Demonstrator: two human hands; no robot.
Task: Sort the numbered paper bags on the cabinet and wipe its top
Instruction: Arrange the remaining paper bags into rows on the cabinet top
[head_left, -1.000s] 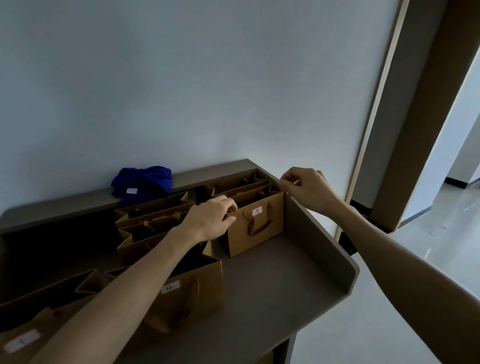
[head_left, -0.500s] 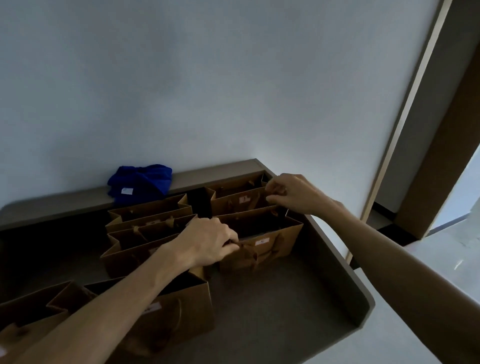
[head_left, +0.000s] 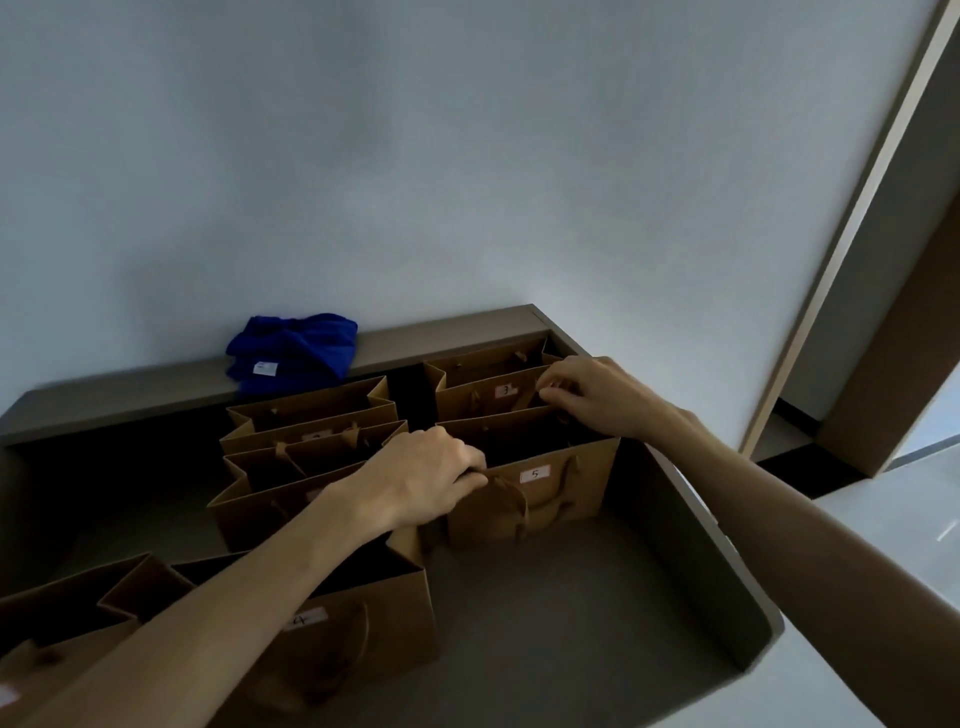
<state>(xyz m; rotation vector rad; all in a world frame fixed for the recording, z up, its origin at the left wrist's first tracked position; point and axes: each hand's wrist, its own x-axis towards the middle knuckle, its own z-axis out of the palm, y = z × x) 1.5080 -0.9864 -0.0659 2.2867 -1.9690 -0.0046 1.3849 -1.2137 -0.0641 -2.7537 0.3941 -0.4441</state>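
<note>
- Since half a second ago: bag 5 (head_left: 535, 493) sits more upright and squarer at the right end of the cabinet (head_left: 597, 613); its label now reads clearly.
- Left hand (head_left: 421, 480) has held its place at the front-left top edge of bag 5, fingers curled over the rim by the handle (head_left: 511, 506); it grips the paper edge.
- Right hand (head_left: 597, 395) has stayed at the back, fingers bent and pinching at the top right corner of bag 3 (head_left: 493, 397), or possibly the rear rim of bag 5; the dim light leaves this unclear.
- Bag 3 stands directly behind bag 5, touching it; one more bag (head_left: 488, 361) stands behind that, against the back ledge.
- Second column just left: three open bags (head_left: 311, 441) packed front to back, labels unreadable.
- Bag 4 (head_left: 358, 644) stands near the front edge, under the left forearm; another bag (head_left: 67, 623) is just beside it at left.
- Blue cloth (head_left: 293, 348) lies crumpled on the back ledge against the wall (head_left: 467, 156), apart from both hands.
</note>
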